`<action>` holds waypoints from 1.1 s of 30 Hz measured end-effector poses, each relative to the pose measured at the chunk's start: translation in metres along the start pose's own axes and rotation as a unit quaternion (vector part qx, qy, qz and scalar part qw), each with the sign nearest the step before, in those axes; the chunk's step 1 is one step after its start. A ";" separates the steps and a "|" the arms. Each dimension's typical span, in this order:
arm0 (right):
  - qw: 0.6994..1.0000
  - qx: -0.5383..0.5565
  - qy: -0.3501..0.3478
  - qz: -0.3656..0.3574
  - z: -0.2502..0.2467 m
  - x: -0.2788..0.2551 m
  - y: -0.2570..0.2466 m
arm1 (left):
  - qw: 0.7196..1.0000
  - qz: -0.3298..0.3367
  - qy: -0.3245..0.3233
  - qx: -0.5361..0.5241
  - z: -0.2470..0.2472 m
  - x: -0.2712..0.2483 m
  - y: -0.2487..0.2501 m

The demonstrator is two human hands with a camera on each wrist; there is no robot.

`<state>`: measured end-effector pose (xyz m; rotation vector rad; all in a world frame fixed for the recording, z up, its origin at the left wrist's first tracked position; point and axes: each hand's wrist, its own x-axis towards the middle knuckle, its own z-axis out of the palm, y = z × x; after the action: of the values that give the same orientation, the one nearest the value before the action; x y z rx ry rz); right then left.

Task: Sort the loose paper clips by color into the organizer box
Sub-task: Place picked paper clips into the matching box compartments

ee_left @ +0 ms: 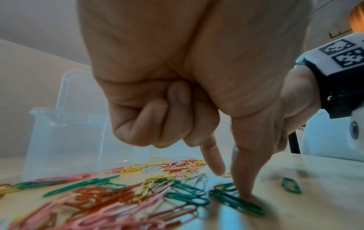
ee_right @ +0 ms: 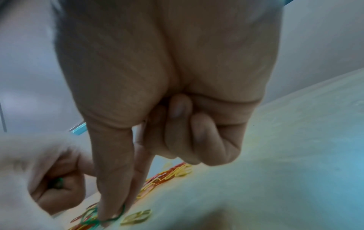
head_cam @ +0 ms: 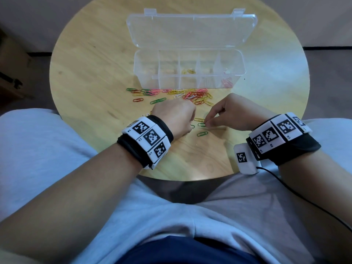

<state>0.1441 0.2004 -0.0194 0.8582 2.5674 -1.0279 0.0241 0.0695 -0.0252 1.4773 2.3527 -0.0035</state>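
Observation:
The clear organizer box [head_cam: 146,80] stands open at mid-table, with yellow clips [head_cam: 188,71] in a middle compartment and red-pink clips [head_cam: 227,82] at the right end. Loose mixed-colour clips [head_cam: 181,95] lie in front of it. My right hand [head_cam: 206,123] pinches a green clip [head_cam: 201,124] between thumb and forefinger on the table; the right wrist view shows that pinch [ee_right: 116,216]. My left hand [head_cam: 187,126] is curled, with a bit of green [ee_right: 59,183] inside its fingers. Its thumb [ee_left: 244,179] presses on green clips [ee_left: 236,202].
The box lid [head_cam: 190,31] lies flat behind the box. Another green clip [head_cam: 202,133] lies toward me from the hands, and a yellow one [head_cam: 199,119] between them. The round wooden table [head_cam: 85,73] ends at my lap.

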 end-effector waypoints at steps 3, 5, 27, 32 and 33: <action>1.000 0.020 0.008 -0.002 -0.002 0.000 0.001 | 1.000 0.000 0.000 0.000 0.000 0.001 0.000; 0.999 0.039 0.020 -0.009 -0.002 0.000 0.002 | 1.000 0.002 -0.002 0.011 0.000 0.000 0.001; 0.893 0.446 -0.055 -0.012 0.008 0.015 -0.050 | 0.940 0.055 -0.002 -0.337 -0.016 0.011 -0.046; 0.858 0.509 -0.063 0.002 -0.006 0.029 -0.073 | 0.914 0.012 0.009 -0.405 -0.025 0.013 -0.063; 0.857 0.512 -0.061 0.003 -0.009 0.033 -0.078 | 0.904 -0.002 0.004 -0.427 -0.027 0.013 -0.066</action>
<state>0.0708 0.1759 0.0156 0.9243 1.7656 -2.4065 -0.0464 0.0565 -0.0161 1.0054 1.9251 0.9079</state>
